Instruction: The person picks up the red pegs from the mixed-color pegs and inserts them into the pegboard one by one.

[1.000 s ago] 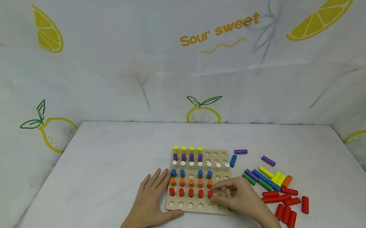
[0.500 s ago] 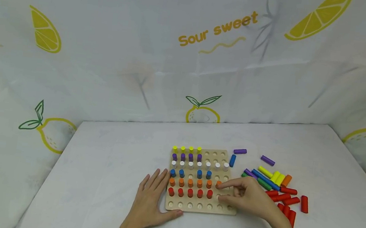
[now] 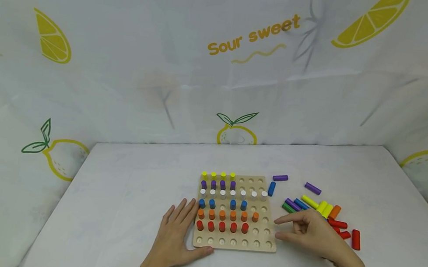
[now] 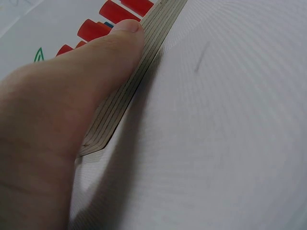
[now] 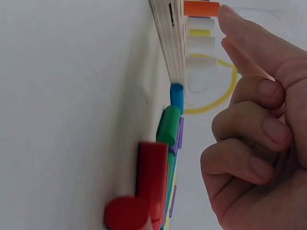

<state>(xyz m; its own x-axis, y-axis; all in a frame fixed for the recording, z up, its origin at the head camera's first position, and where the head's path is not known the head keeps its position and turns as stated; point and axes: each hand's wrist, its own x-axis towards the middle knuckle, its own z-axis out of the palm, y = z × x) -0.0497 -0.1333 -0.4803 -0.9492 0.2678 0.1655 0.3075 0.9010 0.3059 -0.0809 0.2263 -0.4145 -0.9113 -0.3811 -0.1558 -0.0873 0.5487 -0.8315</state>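
A wooden peg board (image 3: 227, 243) lies on the white table, with rows of yellow, purple, white, blue, orange and red pegs standing in its holes. My left hand (image 3: 175, 232) rests along the board's left edge, fingers straight, the thumb at the front edge; the left wrist view shows that thumb (image 4: 108, 57) against the layered wood. Just right of the board is my right hand (image 3: 315, 234), its index finger and thumb held apart with nothing between them. Its other fingers (image 5: 249, 129) are curled in. The nearest standing orange peg (image 3: 255, 217) ends its row.
Right of the board lies a pile of loose pegs, including a red peg (image 3: 356, 239), yellow peg (image 3: 310, 202) and orange peg (image 3: 334, 212), partly hidden by my right hand. Beyond the board's right edge lie a blue peg (image 3: 271, 189) and purple peg (image 3: 280, 177).
My right hand has moved right, from over the red and orange rows to off the board, leaving the last orange peg standing in its hole. My left hand has stayed in place.
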